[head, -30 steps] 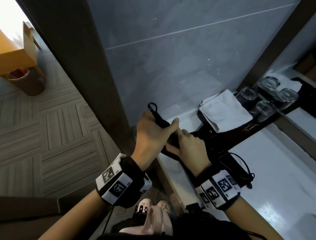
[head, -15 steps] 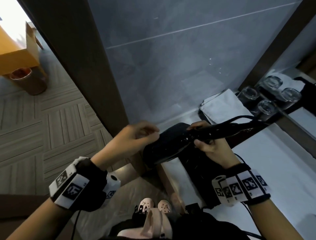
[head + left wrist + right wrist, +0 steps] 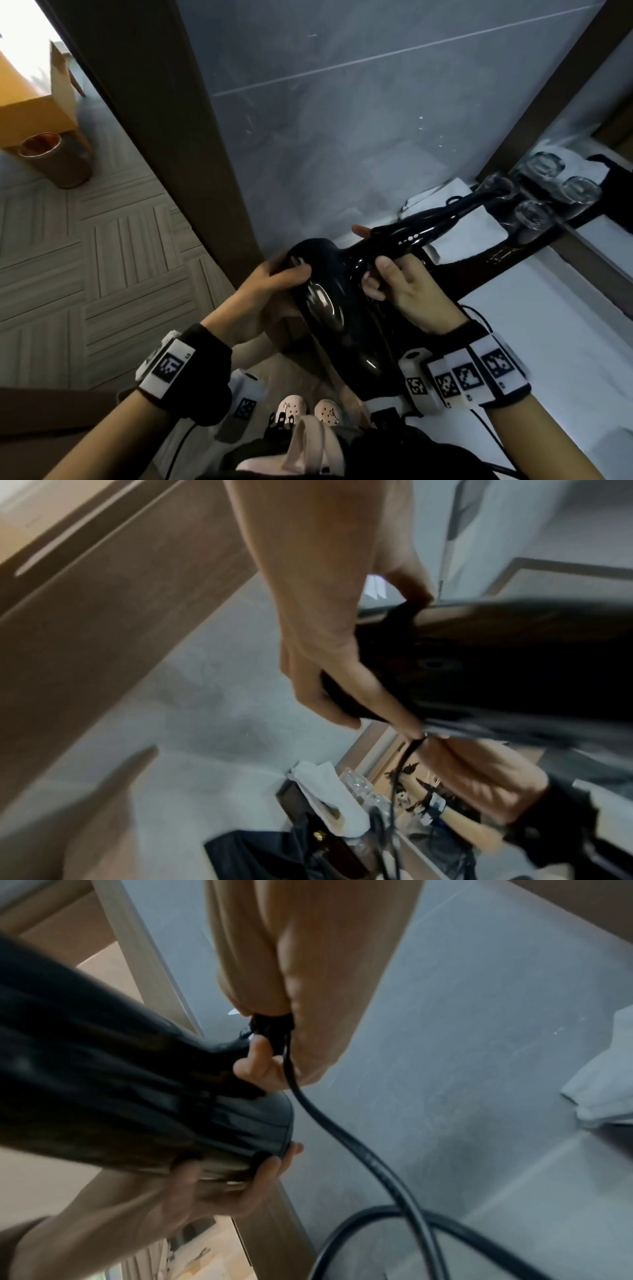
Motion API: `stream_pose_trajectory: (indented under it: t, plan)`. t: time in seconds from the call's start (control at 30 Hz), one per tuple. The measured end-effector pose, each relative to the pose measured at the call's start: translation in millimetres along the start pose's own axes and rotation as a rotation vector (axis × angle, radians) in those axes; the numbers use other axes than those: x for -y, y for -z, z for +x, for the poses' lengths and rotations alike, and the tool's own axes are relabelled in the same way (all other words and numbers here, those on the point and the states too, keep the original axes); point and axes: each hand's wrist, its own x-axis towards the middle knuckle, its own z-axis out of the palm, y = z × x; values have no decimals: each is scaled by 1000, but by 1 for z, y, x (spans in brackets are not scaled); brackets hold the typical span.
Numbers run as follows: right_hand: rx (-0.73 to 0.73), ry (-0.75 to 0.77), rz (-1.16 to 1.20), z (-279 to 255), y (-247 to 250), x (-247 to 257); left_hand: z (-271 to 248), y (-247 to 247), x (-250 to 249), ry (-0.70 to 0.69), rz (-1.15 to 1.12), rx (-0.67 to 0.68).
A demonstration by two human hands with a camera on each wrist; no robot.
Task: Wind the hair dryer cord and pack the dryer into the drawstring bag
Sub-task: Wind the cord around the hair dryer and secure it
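A glossy black hair dryer (image 3: 329,301) is held in the air between both hands, over the counter's left edge. My left hand (image 3: 287,274) grips its round barrel end. My right hand (image 3: 376,274) is curled round the handle, with the black cord (image 3: 479,205) running from it towards the glasses. In the right wrist view the cord (image 3: 342,1137) leaves my right hand (image 3: 270,1042) and loops downward. In the left wrist view black bag fabric (image 3: 260,853) lies on the counter below. The head view hides the bag behind the dryer and my right wrist.
A folded white towel (image 3: 479,240) and several upturned glasses (image 3: 534,212) sit on a dark tray at the back of the white counter (image 3: 548,325). A dark door frame (image 3: 171,137) and grey wall (image 3: 342,137) stand close ahead. A copper bin (image 3: 54,157) is on the floor, far left.
The dryer came up off the counter and swung towards me. My left hand moved from the cord loop to the barrel end, and my right hand shifted onto the handle.
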Motion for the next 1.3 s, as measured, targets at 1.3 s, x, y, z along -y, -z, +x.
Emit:
stream_pose_trajectory:
  t: [1.3]
  plan:
    - [-288,-121,-696,0,-31,11,13,-20,20,-490,885,-61]
